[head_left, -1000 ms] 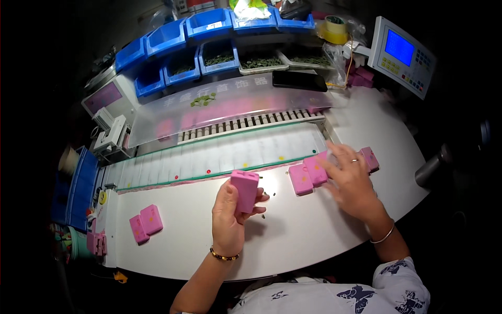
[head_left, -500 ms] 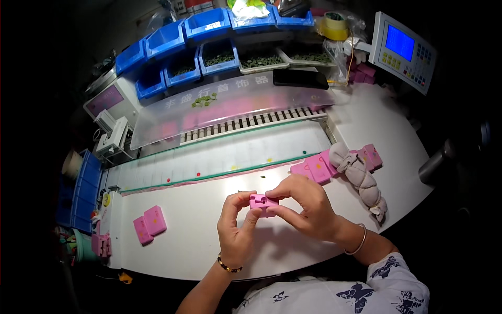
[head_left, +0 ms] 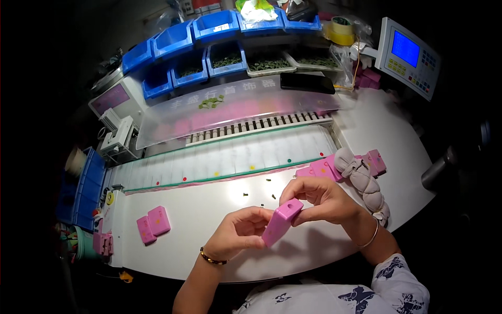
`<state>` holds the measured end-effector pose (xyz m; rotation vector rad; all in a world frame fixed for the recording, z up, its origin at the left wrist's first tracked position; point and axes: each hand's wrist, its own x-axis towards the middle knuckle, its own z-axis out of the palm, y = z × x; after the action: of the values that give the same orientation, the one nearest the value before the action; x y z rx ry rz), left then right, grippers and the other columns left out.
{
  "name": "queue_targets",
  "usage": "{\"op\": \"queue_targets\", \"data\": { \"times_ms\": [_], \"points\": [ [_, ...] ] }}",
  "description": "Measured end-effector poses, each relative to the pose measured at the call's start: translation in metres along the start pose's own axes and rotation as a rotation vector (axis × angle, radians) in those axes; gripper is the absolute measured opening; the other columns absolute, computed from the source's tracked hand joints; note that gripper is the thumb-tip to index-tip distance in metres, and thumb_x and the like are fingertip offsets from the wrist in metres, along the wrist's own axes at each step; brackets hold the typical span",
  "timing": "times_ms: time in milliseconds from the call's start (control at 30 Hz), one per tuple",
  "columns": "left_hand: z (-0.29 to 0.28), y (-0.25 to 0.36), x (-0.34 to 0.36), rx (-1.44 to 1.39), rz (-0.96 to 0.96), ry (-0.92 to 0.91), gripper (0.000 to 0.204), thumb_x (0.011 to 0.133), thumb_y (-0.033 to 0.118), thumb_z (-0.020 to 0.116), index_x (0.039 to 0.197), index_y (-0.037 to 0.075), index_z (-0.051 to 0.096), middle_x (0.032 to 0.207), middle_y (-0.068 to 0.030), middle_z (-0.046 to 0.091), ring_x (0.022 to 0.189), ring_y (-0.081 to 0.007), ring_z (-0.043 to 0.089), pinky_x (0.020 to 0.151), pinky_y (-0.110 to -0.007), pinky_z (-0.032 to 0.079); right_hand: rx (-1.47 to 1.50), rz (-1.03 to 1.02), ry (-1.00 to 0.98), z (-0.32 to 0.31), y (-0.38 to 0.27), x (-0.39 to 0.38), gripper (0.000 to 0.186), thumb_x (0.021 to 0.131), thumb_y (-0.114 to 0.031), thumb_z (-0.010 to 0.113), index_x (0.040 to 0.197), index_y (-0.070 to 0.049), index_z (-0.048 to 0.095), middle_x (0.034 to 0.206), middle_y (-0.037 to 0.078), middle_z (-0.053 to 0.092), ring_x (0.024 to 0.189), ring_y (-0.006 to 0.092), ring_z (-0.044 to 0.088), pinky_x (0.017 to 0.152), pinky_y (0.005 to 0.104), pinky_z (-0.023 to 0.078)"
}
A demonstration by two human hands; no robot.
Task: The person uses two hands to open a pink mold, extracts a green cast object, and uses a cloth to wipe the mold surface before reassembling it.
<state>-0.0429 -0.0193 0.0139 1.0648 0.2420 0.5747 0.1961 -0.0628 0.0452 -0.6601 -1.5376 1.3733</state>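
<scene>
Pink rectangular block (head_left: 282, 224): held in both hands, near side of the long white conveyor strip with green edges (head_left: 230, 157), right of its middle; tilted, one narrow end up with a round hole showing
Left hand (head_left: 238, 233): nearer the conveyor's left end than the other hand; thumb and fingers pinch the block's lower part; dark beaded bracelet (head_left: 213, 257) on wrist
Right hand (head_left: 327, 204): thumb and forefinger grasp the block's upper end, other fingers curled; silver-coloured bangle (head_left: 370, 235) on wrist
Green bits (head_left: 245, 194): few small dark pieces, scattered on the white tabletop (head_left: 183, 261) between conveyor and hands
Pink pair (head_left: 159, 220): two blocks touching, lying near side of the conveyor, toward its left end
Pink row (head_left: 321, 168): several blocks close together by the conveyor's near right corner, count unclear, partly hidden by cloth
Off-white knotted cloth roll (head_left: 362, 180): off the conveyor's right end, near side, next to the pink row
Clear plastic sheet (head_left: 251, 99): far side of conveyor, bearing green sprigs (head_left: 210, 101) and a black flat slab (head_left: 307, 82)
Blue plastic bins (head_left: 227, 68): two rows, behind the sheet, beyond the conveyor
White control panel (head_left: 410, 60): beyond the conveyor's right end, blue screen lit
</scene>
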Motion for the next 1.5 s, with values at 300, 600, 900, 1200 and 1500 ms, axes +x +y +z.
{"op": "queue_targets", "data": {
  "times_ms": [300, 600, 900, 1200, 1500],
  "points": [
    [-0.037, 0.014, 0.027, 0.365, -0.034, 0.463, 0.036, 0.084, 0.005, 0.072, 0.115, -0.002, 0.055, 0.102, -0.0082, 0.062, 0.092, -0.0140, 0.063, 0.072, -0.028, 0.058, -0.702, -0.024, 0.425, 0.009, 0.000, 0.000, 0.061, 0.080, -0.011, 0.074, 0.135, -0.005, 0.049, 0.132, 0.009, 0.053, 0.105, 0.0178, 0.055, 0.085, 0.0288, 0.044],
    [-0.134, 0.025, 0.046, 1.654, 0.104, 1.053, 0.043, 0.074, 0.029, 0.078, 0.102, 0.001, 0.062, 0.102, -0.0144, 0.060, 0.095, -0.0290, 0.059, 0.086, -0.039, 0.048, -0.734, -0.041, 0.201, 0.027, -0.020, -0.019, 0.048, 0.083, -0.014, 0.072, 0.128, -0.004, 0.056, 0.125, 0.013, 0.057, 0.107, 0.0270, 0.058, 0.088, 0.0359, 0.049],
    [-0.140, 0.086, -0.038, 1.477, 0.046, 0.903, 0.066, 0.071, 0.024, 0.082, 0.125, 0.000, 0.054, 0.126, -0.0155, 0.053, 0.120, -0.0302, 0.050, 0.103, -0.037, 0.041, -0.652, -0.114, -0.154, 0.043, -0.036, -0.014, 0.041, 0.082, -0.012, 0.074, 0.121, -0.003, 0.062, 0.121, 0.014, 0.061, 0.107, 0.0284, 0.061, 0.090, 0.0360, 0.050],
    [-0.119, 0.108, -0.127, 1.715, -0.430, 0.449, 0.093, 0.056, 0.018, 0.085, 0.137, 0.002, 0.044, 0.129, -0.0171, 0.052, 0.120, -0.0334, 0.049, 0.107, -0.039, 0.037, -0.637, -0.064, -0.076, 0.030, -0.006, 0.002, 0.034, 0.083, -0.011, 0.070, 0.116, -0.004, 0.061, 0.115, 0.012, 0.061, 0.101, 0.0272, 0.062, 0.084, 0.0350, 0.051],
    [-0.014, 0.043, -0.021, 1.369, 0.477, 0.244, 0.086, 0.063, 0.006, 0.082, 0.140, 0.005, 0.043, 0.125, -0.0177, 0.054, 0.115, -0.0341, 0.054, 0.100, -0.041, 0.043, -0.043, 0.304, 0.185, 0.025, 0.028, 0.023, 0.053, 0.089, -0.018, 0.069, 0.133, 0.001, 0.049, 0.117, 0.010, 0.063, 0.093, 0.0109, 0.060, 0.071, 0.0256, 0.049]
  ]
}}
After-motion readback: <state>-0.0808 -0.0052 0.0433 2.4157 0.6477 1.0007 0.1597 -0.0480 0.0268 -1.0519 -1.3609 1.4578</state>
